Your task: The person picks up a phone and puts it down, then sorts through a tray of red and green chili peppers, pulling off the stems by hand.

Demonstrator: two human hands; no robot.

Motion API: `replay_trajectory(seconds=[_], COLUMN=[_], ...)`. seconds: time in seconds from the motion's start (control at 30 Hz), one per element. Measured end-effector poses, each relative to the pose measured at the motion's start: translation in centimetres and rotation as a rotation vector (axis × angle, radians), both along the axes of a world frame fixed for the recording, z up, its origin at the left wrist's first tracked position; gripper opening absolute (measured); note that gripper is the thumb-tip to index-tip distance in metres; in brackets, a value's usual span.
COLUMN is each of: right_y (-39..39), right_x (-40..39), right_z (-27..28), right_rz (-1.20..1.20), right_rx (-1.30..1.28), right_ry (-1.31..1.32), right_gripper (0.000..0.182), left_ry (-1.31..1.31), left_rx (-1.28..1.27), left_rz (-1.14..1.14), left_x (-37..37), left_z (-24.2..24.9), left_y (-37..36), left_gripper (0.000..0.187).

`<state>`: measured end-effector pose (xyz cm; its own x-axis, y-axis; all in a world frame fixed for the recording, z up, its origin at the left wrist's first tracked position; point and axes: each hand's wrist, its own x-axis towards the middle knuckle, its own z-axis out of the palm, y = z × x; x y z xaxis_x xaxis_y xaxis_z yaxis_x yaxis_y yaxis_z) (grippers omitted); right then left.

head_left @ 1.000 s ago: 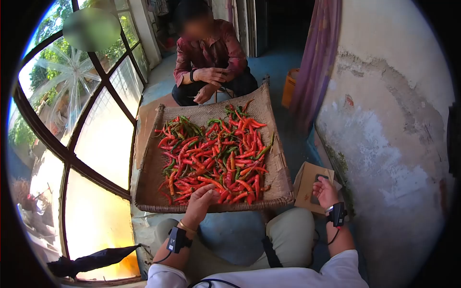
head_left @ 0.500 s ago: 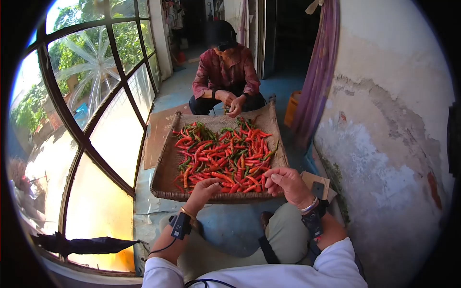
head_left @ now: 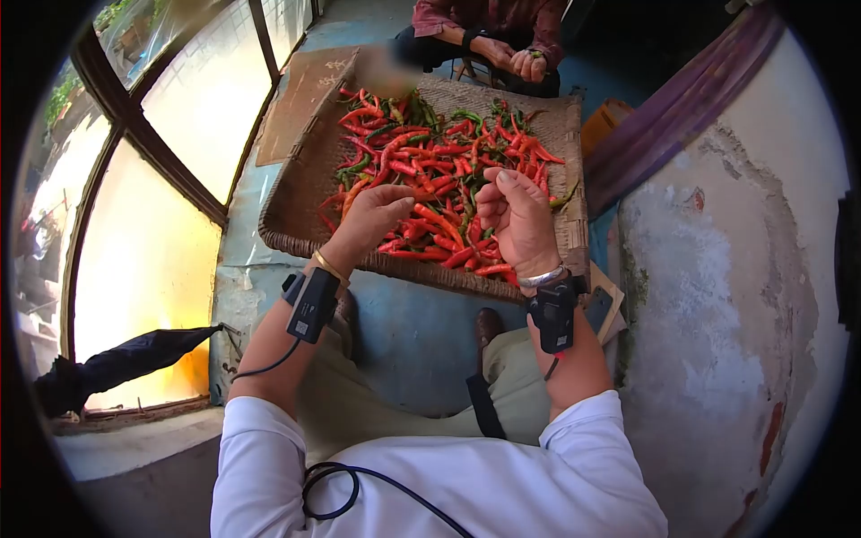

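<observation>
Over the near part of a shallow woven basket are both of my hands, with a heap of red, orange and green chili peppers beneath them. My left hand has its thumb and fingertips pinched together, and a reddish chili pepper extends from them. To its right, my right hand is raised with fingers curled in and the thumb laid along them. Whatever it may hold is hidden by the fingers.
Across the basket sits a person in a dark red shirt, their hands together near a green bit. A phone lies on cardboard at the right, beside the wall. A folded black umbrella leans by the window at left.
My view has tilted downward, so the basket and the other person appear higher. My right hand has turned more upright with its fingers curled; my left hand keeps its pinch.
</observation>
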<state>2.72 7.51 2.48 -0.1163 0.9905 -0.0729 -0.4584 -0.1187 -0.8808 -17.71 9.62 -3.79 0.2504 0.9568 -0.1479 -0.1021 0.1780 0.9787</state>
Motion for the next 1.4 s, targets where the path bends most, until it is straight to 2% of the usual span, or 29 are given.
replay_trajectory(seconds=[0.1,0.2,0.23,0.3,0.33,0.4,0.53,0.6,0.73,0.8,0.9,0.97,1.03,1.07,1.1,1.17,1.2,1.23,1.3,1.33,1.37,1.4], right_y=[1.8,2.8,3.2,3.2,3.1,2.9,2.5,2.4,2.3,2.3,2.2,1.8,1.3,1.1,0.8,0.1,-0.3,-0.6,-1.2,-1.6,-1.6,-1.6], right_x=[0.3,1.3,1.6,2.3,2.6,2.8,3.2,3.5,4.0,4.1,3.9,3.5,2.8,2.5,2.0,0.3,-0.2,-0.8,-2.0,-2.6,-3.1,-3.7], right_z=[-2.9,-5.8,-6.4,-7.3,-7.4,-7.2,-6.4,-6.2,-6.3,-6.2,-6.0,-5.9,-6.0,-6.4,-6.0,-4.3,-3.7,-3.3,-2.4,-1.9,-1.7,-1.6], right_rz=[-0.076,-0.039,-0.033,-0.020,0.007,0.042,0.105,0.123,0.166,0.160,0.161,0.151,0.131,0.161,0.163,0.169,0.176,0.176,0.101,0.146,0.151,0.160], right_rx=[-0.014,-0.095,-0.107,-0.172,-0.179,-0.206,-0.214,-0.208,-0.211,-0.198,-0.173,-0.156,0.009,0.101,0.101,0.559,0.656,0.663,1.051,1.089,1.094,1.223], right_ry=[-0.087,-0.146,-0.138,-0.169,-0.158,-0.158,-0.138,-0.129,-0.105,-0.115,-0.204,-0.268,-0.446,-0.527,-0.529,-0.807,-0.919,-0.922,-1.036,-1.057,-1.064,-1.110], right_gripper=[0.020,0.020,0.020,0.020,0.021,0.021,0.022,0.021,0.020,0.020,0.019,0.019,0.016,0.021,0.021,0.035,0.050,0.050,0.056,0.057,0.057,0.054], left_ry=[0.067,0.545,0.553,0.775,0.780,0.988,1.085,1.164,1.265,1.310,1.277,1.237,1.140,1.134,1.133,0.955,0.920,0.920,0.990,1.115,1.108,1.158], left_rx=[0.063,0.231,0.219,0.675,0.656,0.649,0.802,0.928,0.869,0.818,0.922,0.941,1.006,0.983,0.982,0.872,0.858,0.863,0.728,0.570,0.574,0.514], left_rz=[0.040,-0.055,-0.055,-0.027,-0.026,0.012,0.046,0.068,-0.100,-0.256,-0.219,-0.172,-0.165,-0.189,-0.187,-0.288,-0.345,-0.339,-0.440,-0.526,-0.519,-0.520], left_x=[0.2,0.6,0.7,1.1,1.3,1.1,1.7,2.0,1.5,1.3,1.8,3.1,4.2,4.7,5.2,6.0,6.2,6.2,6.3,6.7,6.9,7.0], left_z=[-2.0,-1.8,-1.6,-1.9,-2.4,-3.0,-4.9,-5.6,-5.8,-5.0,-4.7,-3.7,-2.8,-2.8,-2.9,-2.9,-2.6,-2.4,-2.1,-1.8,-1.7,-1.8], left_y=[2.1,3.2,3.9,5.3,5.9,7.2,9.2,10.1,11.4,11.4,10.6,9.8,8.6,8.2,7.9,7.2,6.9,6.5,5.6,5.4,5.1,4.8], left_gripper=[0.027,0.031,0.031,0.034,0.034,0.038,0.042,0.035,0.030,0.018,0.013,0.016,0.019,0.020,0.020,0.020,0.020,0.020,0.019,0.016,0.016,0.016])
